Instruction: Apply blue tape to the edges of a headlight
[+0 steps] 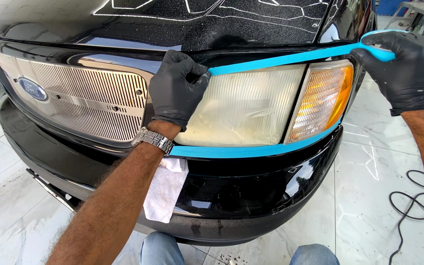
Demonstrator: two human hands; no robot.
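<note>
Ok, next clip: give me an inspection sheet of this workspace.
Surface: black car front, glossy; hazy headlight, amber corner lamp.
Job's things: blue tape strip stretched above the headlight; another strip stuck along its lower edge.
Clutter: white cloth hanging on the bumper.
Grippers: left hand gloved, pressing the tape end; right hand gloved, gripping the tape.
Cables: black cord on the floor.
Surroundings: white tiled floor.

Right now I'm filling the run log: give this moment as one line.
left hand: pressing blue masking tape strip end above cloudy headlight lens | right hand: pulling tape taut | white cloth: on black bumper
</note>
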